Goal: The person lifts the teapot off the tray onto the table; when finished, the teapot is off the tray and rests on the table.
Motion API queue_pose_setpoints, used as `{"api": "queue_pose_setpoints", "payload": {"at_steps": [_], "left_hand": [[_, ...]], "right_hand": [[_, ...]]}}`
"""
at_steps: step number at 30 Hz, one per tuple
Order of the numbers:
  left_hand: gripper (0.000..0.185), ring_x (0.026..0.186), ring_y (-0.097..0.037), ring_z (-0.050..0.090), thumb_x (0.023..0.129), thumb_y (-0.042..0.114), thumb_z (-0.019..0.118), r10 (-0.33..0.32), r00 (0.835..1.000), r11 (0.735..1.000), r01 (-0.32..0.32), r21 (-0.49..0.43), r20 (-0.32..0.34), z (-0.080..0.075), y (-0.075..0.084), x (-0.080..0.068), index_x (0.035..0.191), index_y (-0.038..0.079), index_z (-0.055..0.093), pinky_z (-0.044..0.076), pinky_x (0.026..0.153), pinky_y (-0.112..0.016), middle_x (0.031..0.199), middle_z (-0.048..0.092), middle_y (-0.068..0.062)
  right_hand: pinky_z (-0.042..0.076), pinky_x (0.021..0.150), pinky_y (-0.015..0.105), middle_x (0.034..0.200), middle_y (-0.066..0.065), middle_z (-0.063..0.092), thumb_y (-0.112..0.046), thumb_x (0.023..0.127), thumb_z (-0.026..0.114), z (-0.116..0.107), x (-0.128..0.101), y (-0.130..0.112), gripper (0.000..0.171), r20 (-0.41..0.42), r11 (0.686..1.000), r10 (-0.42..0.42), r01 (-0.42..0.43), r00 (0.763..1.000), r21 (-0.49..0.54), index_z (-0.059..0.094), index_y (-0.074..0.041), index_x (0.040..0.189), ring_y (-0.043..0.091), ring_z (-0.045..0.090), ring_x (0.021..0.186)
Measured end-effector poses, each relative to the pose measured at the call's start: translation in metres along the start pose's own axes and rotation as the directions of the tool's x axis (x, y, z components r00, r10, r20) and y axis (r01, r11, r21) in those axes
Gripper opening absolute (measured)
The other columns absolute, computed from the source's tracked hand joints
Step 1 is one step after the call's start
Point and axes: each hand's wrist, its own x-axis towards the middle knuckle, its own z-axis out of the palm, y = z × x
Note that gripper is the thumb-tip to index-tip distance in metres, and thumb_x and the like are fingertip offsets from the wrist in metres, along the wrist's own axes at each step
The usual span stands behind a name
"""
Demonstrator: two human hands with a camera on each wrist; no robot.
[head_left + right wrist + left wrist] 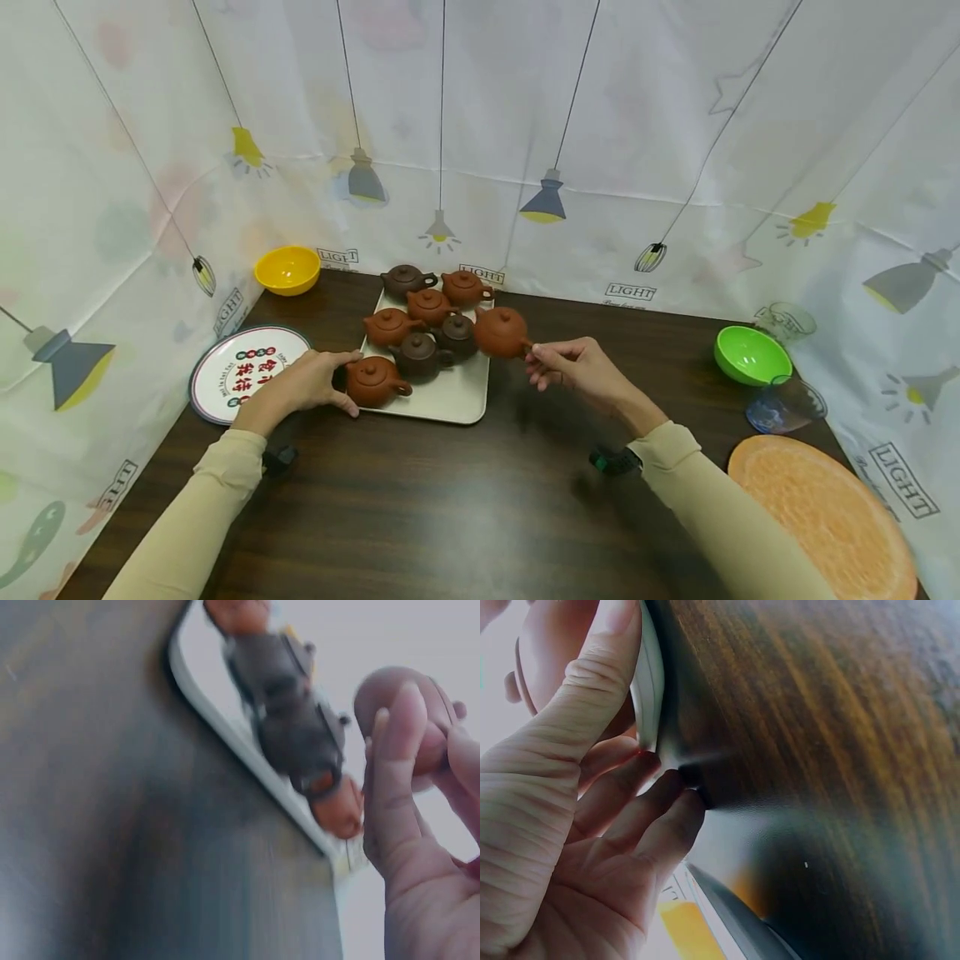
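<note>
A cream tray (457,400) on the dark wooden table carries several small clay teapots. My left hand (337,382) grips the tray's front left corner, beside a red-brown teapot (375,381). In the left wrist view the thumb (592,682) lies along the tray rim (649,682) and the fingers (660,817) curl at the corner. My right hand (543,360) pinches the handle of another red-brown teapot (501,332) over the tray's right edge. In the blurred right wrist view that teapot (397,697) sits above my fingers (397,772), and the tray (247,750) lies behind.
A yellow bowl (287,269) stands at the back left, with a printed plate (243,371) left of the tray. On the right are a green bowl (752,354), two clear glasses (786,404) and an orange-slice mat (821,512). Curtains enclose the table.
</note>
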Motion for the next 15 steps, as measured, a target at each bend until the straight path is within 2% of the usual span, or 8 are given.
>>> {"api": "queue_pose_setpoints", "payload": {"at_steps": [3,7,10,13,15], "left_hand": [[0.097,0.099,-0.025,0.065,0.076,0.046,0.096,0.002,1.0,1.0,-0.002,-0.005,-0.008,0.002,-0.002,0.001,0.153,0.002,0.057,0.056,0.106,-0.056,0.147,0.065,-0.025],[0.097,0.092,-0.022,0.062,0.075,0.047,0.096,0.004,1.0,1.0,-0.004,0.002,-0.013,0.004,-0.003,0.003,0.153,0.004,0.058,0.058,0.104,-0.053,0.147,0.066,-0.024],[0.097,0.085,-0.02,0.059,0.075,0.047,0.097,0.0,1.0,1.0,0.0,0.009,-0.017,0.003,-0.005,0.003,0.153,0.005,0.059,0.058,0.097,-0.046,0.144,0.068,-0.023],[0.097,0.078,-0.019,0.054,0.074,0.047,0.097,-0.009,1.0,1.0,0.009,0.007,-0.018,0.002,-0.006,0.002,0.153,0.006,0.059,0.054,0.087,-0.039,0.141,0.071,-0.023],[0.097,0.078,-0.018,0.054,0.074,0.047,0.097,-0.012,1.0,1.0,0.013,0.007,-0.013,0.002,-0.005,0.003,0.153,0.006,0.059,0.053,0.087,-0.039,0.142,0.07,-0.022]], "right_hand": [[0.066,0.084,0.033,0.105,0.009,0.078,-0.023,0.11,0.061,-0.018,0.019,0.009,0.031,-0.107,0.999,0.011,-0.014,0.994,-0.036,0.075,0.005,0.118,0.015,0.077,0.09],[0.066,0.088,0.031,0.108,0.014,0.079,-0.023,0.111,0.059,-0.036,0.044,0.026,0.045,-0.212,0.997,0.046,-0.058,0.976,-0.053,0.065,0.018,0.128,0.014,0.078,0.091],[0.066,0.089,0.029,0.115,0.018,0.076,-0.021,0.112,0.057,-0.043,0.059,0.035,0.05,-0.247,0.995,0.078,-0.09,0.966,-0.04,0.058,0.023,0.136,0.011,0.078,0.092],[0.065,0.089,0.027,0.12,0.018,0.074,-0.021,0.112,0.057,-0.045,0.072,0.042,0.049,-0.261,0.992,0.115,-0.124,0.959,-0.017,0.059,0.021,0.138,0.009,0.078,0.092],[0.065,0.09,0.028,0.121,0.019,0.072,-0.021,0.112,0.058,-0.046,0.077,0.044,0.049,-0.261,0.99,0.135,-0.141,0.956,-0.001,0.059,0.02,0.139,0.009,0.078,0.092]]}}
